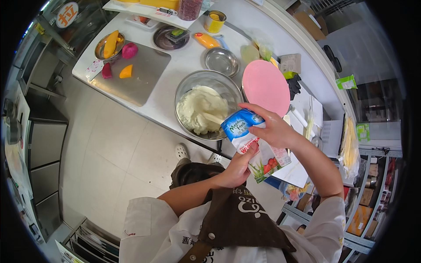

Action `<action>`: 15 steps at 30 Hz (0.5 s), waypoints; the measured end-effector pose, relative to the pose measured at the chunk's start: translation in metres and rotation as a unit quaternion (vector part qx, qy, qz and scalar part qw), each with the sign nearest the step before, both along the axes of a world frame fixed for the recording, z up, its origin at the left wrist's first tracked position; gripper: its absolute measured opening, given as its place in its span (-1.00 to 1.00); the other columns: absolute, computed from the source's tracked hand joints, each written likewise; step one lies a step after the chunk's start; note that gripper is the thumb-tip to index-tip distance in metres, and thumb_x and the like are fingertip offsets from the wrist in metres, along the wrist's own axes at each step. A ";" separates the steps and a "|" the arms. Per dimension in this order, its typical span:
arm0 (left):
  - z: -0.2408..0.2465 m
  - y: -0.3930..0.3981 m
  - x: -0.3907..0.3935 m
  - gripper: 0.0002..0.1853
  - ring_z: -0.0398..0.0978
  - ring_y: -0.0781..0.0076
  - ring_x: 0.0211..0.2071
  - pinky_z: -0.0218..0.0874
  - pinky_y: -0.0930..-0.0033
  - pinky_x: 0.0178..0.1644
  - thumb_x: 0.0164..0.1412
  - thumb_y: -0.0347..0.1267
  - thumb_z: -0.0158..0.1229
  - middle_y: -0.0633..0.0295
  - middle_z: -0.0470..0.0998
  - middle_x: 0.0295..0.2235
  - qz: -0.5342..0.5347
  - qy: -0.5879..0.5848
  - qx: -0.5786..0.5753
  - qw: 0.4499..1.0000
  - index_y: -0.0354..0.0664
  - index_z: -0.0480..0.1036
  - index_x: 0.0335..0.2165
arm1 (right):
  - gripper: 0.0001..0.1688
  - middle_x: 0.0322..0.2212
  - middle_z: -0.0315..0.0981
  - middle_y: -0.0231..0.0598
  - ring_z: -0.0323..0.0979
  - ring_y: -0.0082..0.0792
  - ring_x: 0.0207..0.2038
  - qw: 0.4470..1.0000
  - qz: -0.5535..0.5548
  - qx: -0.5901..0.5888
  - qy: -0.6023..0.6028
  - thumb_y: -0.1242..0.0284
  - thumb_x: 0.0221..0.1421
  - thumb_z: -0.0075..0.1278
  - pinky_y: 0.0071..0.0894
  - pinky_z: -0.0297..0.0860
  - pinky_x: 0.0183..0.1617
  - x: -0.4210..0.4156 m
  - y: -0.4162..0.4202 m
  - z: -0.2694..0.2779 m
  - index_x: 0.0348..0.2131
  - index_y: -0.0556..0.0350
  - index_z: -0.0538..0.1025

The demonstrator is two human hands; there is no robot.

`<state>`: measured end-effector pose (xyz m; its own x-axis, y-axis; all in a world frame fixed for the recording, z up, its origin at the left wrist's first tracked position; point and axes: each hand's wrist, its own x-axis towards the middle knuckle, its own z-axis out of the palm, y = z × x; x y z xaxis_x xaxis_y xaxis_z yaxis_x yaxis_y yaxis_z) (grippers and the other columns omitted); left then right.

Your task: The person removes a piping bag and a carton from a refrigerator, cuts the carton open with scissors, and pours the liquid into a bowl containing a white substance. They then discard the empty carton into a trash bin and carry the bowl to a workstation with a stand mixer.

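Both hands hold a Meadow Fresh cream carton (245, 138), tilted with its top at the rim of a large steel mixing bowl (235, 90). My left hand (238, 164) grips the carton's lower side. Nearer the top, my right hand (271, 126) wraps round it, thumb and fingers on the blue part. Thick white cream (200, 108) fills much of the bowl. A pale strip, cream or a spatula blade, lies between the carton's top and the cream; I cannot tell which. A pink round board (266, 87) stands just beyond my right hand.
A steel tray (144, 75) bears mango and dragon fruit pieces, with a bowl of mango (109, 46) at its corner. An empty steel bowl (221, 61), a dark round pan (161, 37) and a yellow tin (215, 22) stand behind the mixing bowl. Shelving (361, 243) is at the right.
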<state>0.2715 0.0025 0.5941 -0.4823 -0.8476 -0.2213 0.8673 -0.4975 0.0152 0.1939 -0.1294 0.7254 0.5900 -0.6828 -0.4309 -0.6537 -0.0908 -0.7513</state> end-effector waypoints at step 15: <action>-0.006 -0.024 0.023 -0.46 0.46 0.39 0.07 0.30 0.26 0.15 0.41 -0.16 0.07 0.18 0.46 0.09 0.047 -0.186 -0.118 0.974 -0.18 0.22 0.21 | -0.09 0.21 0.19 -0.08 0.21 -0.32 0.25 0.956 -0.173 -0.169 -0.167 0.64 0.14 0.08 -0.29 0.19 0.30 -0.035 0.047 -0.034 0.38 0.14 0.06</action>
